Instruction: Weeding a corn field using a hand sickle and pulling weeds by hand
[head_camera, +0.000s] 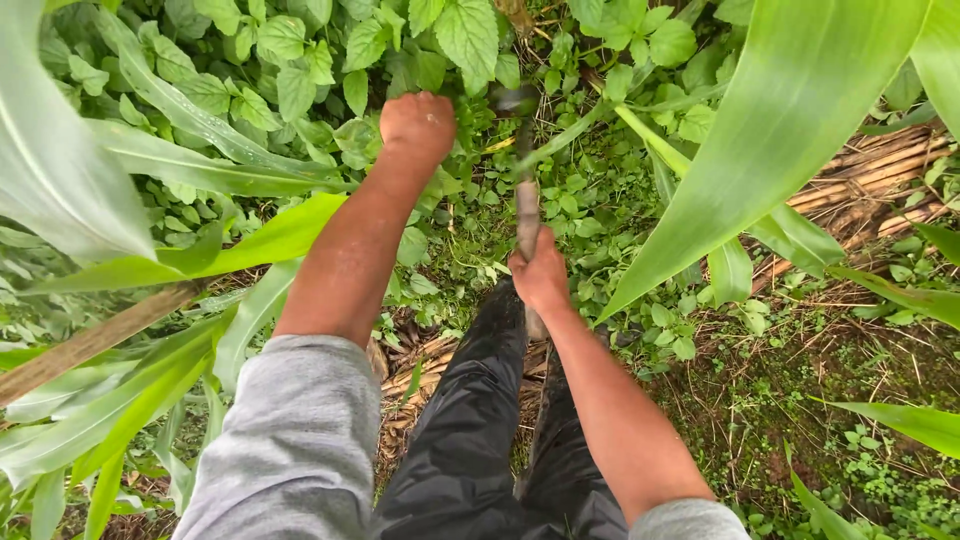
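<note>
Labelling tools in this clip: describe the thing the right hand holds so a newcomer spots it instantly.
Start at the person's dark trousers at bottom centre and follow the bare right forearm up to the right hand. A slim hand tool rises from that fist into the weeds. It is the only straight, grey-brown shaft among green leaves; its blurred tip hides the blade shape.

Broad maize leaves (790, 110) are arching in from the right and left (70, 170), narrowing the corridor ahead. Dense weeds (290, 70) are crowding around the left hand (418, 125), leaving little open room. The right hand (540, 278) is gripping a tool handle (527, 205) in a narrow gap. Barer soil (800, 400) with dry stalks (880, 175) is lying open at right.
</note>
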